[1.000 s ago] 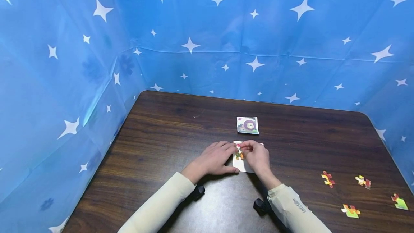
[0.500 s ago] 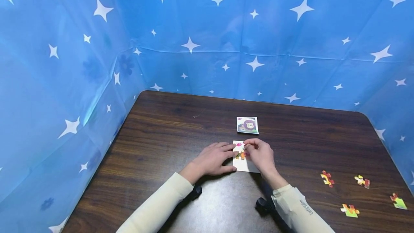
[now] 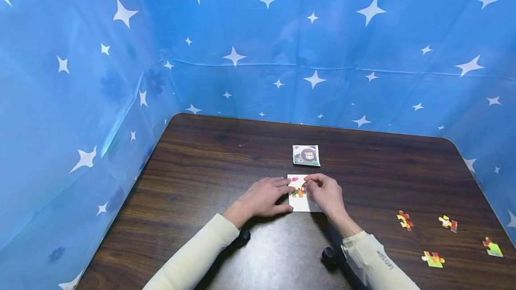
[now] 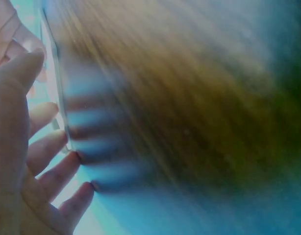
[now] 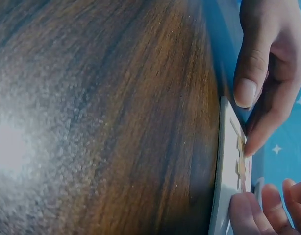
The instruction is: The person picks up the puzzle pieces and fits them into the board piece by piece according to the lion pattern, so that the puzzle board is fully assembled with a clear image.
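Observation:
A white puzzle board [image 3: 303,206] lies on the dark wood table, with a pink shape [image 3: 294,179] near its top left corner. Orange-and-green jigsaw pieces [image 3: 297,194] sit on its left half. My left hand [image 3: 261,197] rests along the board's left edge, fingers spread and fairly straight. Over the board's right side, my right hand [image 3: 328,197] covers part of the surface. In the right wrist view its index fingertip [image 5: 252,147] touches the flat pieces [image 5: 240,164], while the thumb [image 5: 246,90] stands apart from it. Nothing shows between them.
A small lion picture card [image 3: 306,155] lies just behind the board. Loose jigsaw pieces lie at the right: a red-yellow one [image 3: 405,220], a yellow-red one [image 3: 448,223], an orange-green one [image 3: 433,259] and a red-green one [image 3: 492,247]. A starry blue curtain [image 3: 250,26] surrounds the table.
My right hand has shifted slightly right, uncovering the pink shape and more of the pieces on the board. The left hand stays at the board's left edge. The head view has turned slightly.

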Tool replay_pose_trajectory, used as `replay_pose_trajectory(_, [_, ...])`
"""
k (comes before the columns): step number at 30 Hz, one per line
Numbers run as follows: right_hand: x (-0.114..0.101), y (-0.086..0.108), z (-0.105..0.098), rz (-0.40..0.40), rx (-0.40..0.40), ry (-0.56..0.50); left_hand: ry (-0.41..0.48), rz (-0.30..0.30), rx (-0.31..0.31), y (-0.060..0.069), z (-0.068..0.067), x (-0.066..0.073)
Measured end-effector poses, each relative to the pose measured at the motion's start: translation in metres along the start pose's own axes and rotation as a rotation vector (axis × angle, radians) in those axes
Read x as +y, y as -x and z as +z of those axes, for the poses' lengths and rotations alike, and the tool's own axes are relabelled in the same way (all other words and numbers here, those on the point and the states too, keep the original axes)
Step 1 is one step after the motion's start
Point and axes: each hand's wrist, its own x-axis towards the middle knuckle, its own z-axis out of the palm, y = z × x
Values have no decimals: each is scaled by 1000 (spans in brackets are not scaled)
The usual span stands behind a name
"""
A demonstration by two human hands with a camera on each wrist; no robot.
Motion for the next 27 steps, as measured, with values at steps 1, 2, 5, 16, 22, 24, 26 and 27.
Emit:
replay_pose_trajectory(1, [0, 0, 0, 1, -2, -3, -2, -2, -2, 0, 0, 0])
replay_pose_trajectory(2, [0, 0, -1, 2, -5, -4, -4, -3, -7, -1, 0, 0])
replay_pose_trajectory(5, [1, -1, -4, 7, -11, 4, -24, 1, -16, -1, -1, 2])
replay_pose_trajectory(16, [7, -10, -74, 72, 35, -209, -64, 4, -21, 1, -5, 3])
replay_pose_trajectory(22, [29, -5, -131, 91, 88, -318, -51, 6, -6, 0, -3, 2])
replay_pose_trajectory(24, [37, -2, -148, 95, 97, -375, -41, 0, -10, -1, -3, 2])
replay_pose_trajectory(26, [45, 0, -162, 100, 102, -428, -37, -4, -12, -2, -3, 2])
replay_pose_trajectory(27, [48, 2, -168, 104, 106, -442, -37, -6, -13, -2, -2, 2])
